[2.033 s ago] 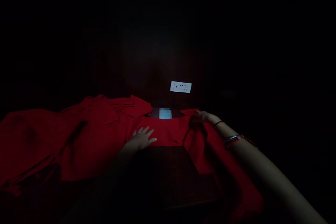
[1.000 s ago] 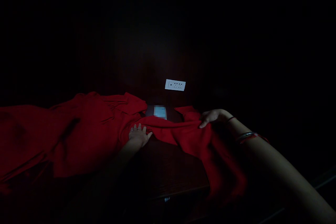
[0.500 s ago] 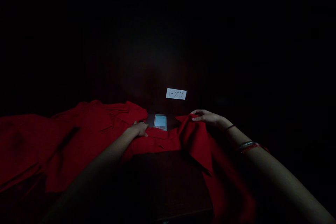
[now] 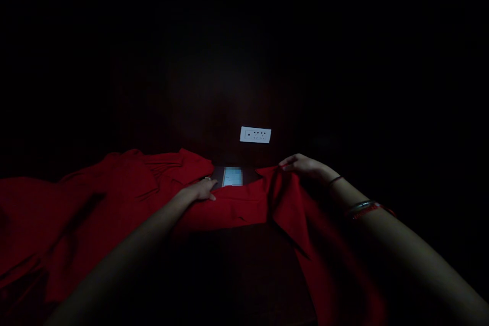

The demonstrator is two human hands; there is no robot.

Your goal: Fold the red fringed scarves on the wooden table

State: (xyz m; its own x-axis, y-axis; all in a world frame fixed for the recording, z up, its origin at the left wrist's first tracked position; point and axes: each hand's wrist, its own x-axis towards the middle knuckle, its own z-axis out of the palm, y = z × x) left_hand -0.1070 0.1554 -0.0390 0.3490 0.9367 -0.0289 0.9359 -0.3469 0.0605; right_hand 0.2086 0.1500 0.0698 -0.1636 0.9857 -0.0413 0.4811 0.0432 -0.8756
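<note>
A large red cloth (image 4: 126,204) lies spread over a dark surface, running from the far left to the lower right. My left hand (image 4: 200,191) rests on the cloth near its far edge, fingers curled on the fabric. My right hand (image 4: 303,165) lies on a raised fold of the same cloth at the right, fingers bent over it; bangles and a thread sit on that wrist. Between the hands, past the cloth's edge, a lit phone screen (image 4: 232,177) glows on the surface.
A white socket plate (image 4: 255,134) sits on the dark wall behind the phone. A dark wooden tabletop (image 4: 237,265) shows bare in front of the cloth's folded edge. Everything else is in deep darkness.
Both hands have slid farther away along the cloth's far edge toward the phone. The cloth's near edge has been drawn back, and a fold at the right now stands up under my right hand.
</note>
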